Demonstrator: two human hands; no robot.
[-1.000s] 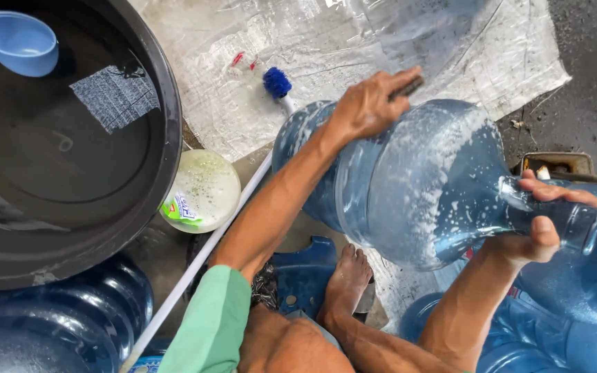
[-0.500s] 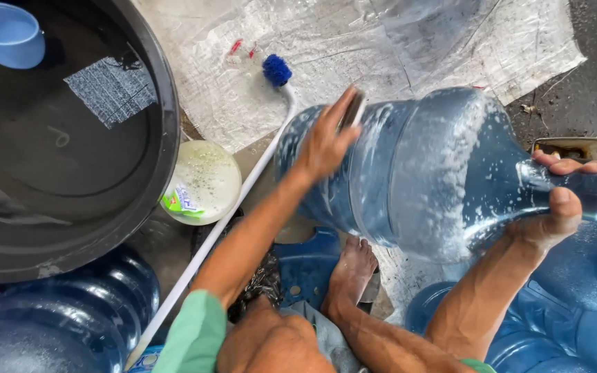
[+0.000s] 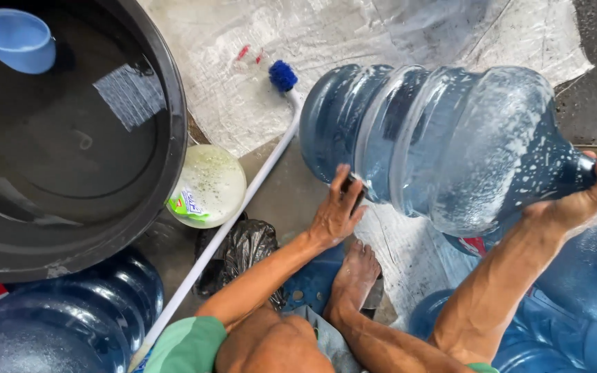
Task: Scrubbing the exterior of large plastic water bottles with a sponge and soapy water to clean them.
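A large blue translucent water jug (image 3: 443, 138) lies on its side in the air, soapy foam streaking its inside near the neck. My left hand (image 3: 336, 211) presses flat against the jug's lower side near its base. My right hand (image 3: 585, 197) grips the jug's neck at the right edge. My bare foot (image 3: 354, 273) rests on a blue stool below the jug.
A big black tub of water (image 3: 160, 90) fills the upper left with a blue scoop (image 3: 15, 38) floating in it. A white long-handled brush with a blue head (image 3: 283, 74) lies beside a round white lid (image 3: 209, 185). More blue jugs (image 3: 57, 318) crowd the lower corners. A white woven sheet (image 3: 354, 34) covers the ground.
The jug has rolled and lifted higher. My left hand slid from the jug's top down to its underside. My right hand stayed on the neck.
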